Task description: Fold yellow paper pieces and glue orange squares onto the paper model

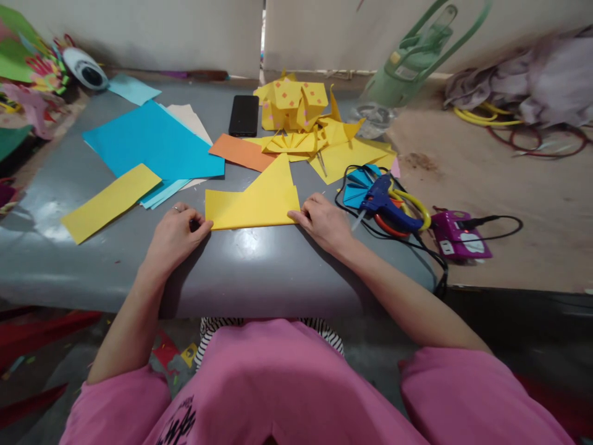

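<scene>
A folded sheet of yellow paper lies on the grey table in front of me, its near edge straight and a pointed flap rising at the upper right. At its lower left corner, my left hand pinches the paper between thumb and curled fingers. My right hand grips the lower right corner the same way. Just beyond the sheet lie an orange paper strip and yellow folded paper pieces. To the left is a loose yellow paper strip.
Blue paper sheets lie at the left, with a black phone and a spotted yellow paper model at the back. A blue glue gun with its cable, a purple power socket and a green bottle are at the right.
</scene>
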Demonstrator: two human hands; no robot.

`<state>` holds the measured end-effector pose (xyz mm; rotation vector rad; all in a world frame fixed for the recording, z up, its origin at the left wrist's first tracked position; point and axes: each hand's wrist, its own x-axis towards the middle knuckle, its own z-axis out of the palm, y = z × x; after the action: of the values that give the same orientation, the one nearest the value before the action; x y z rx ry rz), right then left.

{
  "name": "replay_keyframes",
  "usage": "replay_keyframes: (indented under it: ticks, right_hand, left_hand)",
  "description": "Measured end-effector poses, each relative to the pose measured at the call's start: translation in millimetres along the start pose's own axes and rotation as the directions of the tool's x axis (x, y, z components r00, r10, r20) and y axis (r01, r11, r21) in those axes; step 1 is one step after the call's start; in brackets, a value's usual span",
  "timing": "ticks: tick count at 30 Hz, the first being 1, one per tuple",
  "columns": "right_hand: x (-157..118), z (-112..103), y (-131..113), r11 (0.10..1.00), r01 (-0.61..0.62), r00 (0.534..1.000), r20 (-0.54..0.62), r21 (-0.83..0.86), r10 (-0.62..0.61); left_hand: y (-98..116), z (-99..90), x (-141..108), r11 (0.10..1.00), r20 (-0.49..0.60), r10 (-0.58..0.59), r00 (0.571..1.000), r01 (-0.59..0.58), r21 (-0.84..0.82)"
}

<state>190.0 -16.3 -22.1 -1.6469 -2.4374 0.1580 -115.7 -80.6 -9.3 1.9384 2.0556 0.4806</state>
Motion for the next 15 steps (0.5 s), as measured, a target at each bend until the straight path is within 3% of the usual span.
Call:
replay_keyframes:
  ticks: [6, 15]
  right_hand:
    - [3, -7, -6, 0.996, -0.072, 0.994, 0.079, -0.055, 0.076]
    - [12, -25, -15, 0.982, -0.069, 0.96, 0.254, -0.179, 0.113]
  left_hand:
    - [0, -0.4, 0, 1.0, 0.002, 0.009, 1.0, -0.009, 0.009]
    - [3, -2.4, 0, 1.0, 0.027, -0.01, 1.0, 0.01, 0.023]
